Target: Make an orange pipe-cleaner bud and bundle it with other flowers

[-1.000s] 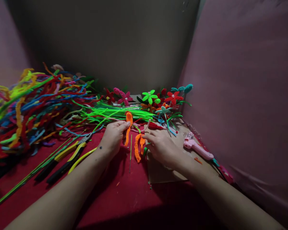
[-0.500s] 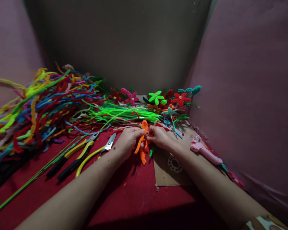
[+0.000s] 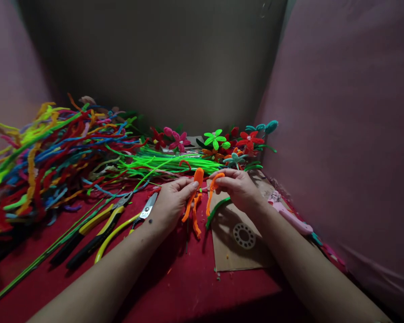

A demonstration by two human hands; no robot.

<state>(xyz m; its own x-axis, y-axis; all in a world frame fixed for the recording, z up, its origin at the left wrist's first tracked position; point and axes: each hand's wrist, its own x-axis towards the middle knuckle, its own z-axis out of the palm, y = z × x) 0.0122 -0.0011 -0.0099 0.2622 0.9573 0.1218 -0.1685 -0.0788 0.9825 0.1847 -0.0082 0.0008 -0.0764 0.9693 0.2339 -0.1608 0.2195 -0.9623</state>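
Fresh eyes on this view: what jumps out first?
The big multicoloured tangle of fuzzy stems sprawling over the left side, with a bright green bundle to its right. Next, at centre, the left hand pinches an orange loop and the right hand a bent orange strip. Beyond the hands, a lime-green flower stands out among others.

Head view, forward and down, seemingly.
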